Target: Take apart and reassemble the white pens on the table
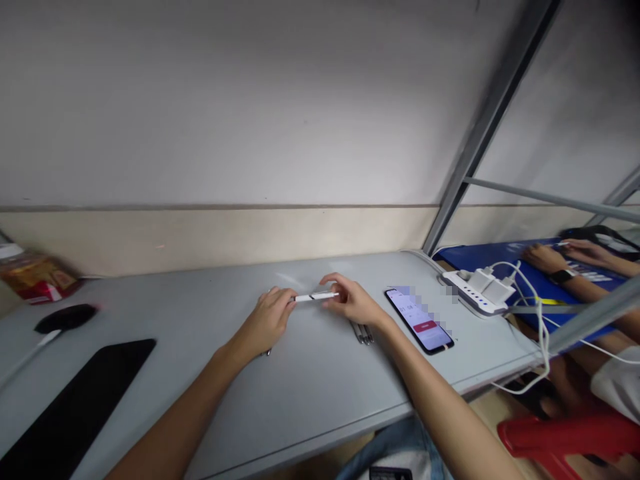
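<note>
White pen (pixel 306 298), slim and straight, stretches over the smooth grey desk (pixel 300 393) from our left hand (pixel 271 312), which pinches one end, to our right hand (pixel 354 303), curled at the other, clamped or apart we cannot tell.

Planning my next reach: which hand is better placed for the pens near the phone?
Probably your right hand: it's nearest those pens, while your left hand is farther off, holding the white pen.
</note>
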The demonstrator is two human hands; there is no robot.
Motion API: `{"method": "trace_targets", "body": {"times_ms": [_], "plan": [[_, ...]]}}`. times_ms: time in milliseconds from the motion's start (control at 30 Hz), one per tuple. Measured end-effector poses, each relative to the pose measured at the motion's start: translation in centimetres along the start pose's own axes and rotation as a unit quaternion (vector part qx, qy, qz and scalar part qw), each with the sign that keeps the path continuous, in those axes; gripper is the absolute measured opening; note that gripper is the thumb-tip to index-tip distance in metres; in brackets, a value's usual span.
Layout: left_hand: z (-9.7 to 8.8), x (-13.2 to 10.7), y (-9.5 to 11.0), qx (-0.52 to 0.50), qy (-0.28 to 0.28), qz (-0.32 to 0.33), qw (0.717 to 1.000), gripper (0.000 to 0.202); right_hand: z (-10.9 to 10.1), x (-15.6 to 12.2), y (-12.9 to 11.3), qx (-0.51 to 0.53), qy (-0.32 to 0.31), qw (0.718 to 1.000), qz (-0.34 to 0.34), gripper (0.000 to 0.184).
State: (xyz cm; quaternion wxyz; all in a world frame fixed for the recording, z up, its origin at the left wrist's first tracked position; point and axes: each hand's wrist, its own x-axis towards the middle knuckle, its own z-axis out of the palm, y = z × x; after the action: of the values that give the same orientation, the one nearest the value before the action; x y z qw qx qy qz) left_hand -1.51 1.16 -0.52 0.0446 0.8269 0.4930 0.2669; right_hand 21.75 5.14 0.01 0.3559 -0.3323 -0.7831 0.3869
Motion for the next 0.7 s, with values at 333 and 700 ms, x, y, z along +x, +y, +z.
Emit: {"method": "trace_targets", "body": {"times_ms": [333,700], "plan": [[-0.07,-0.07,-0.03,-0.016,-0.004,-0.008,1.0,0.026,-0.01,0.0,-0.11,-0.011,-0.004,1.0,-0.005,0.031],[-0.06,-0.16,-0.21,-0.008,-0.008,-0.006,1.0,0.027,0.02,0.07,-0.21,-0.038,0.015,0.999,-0.012,0.032]]}}
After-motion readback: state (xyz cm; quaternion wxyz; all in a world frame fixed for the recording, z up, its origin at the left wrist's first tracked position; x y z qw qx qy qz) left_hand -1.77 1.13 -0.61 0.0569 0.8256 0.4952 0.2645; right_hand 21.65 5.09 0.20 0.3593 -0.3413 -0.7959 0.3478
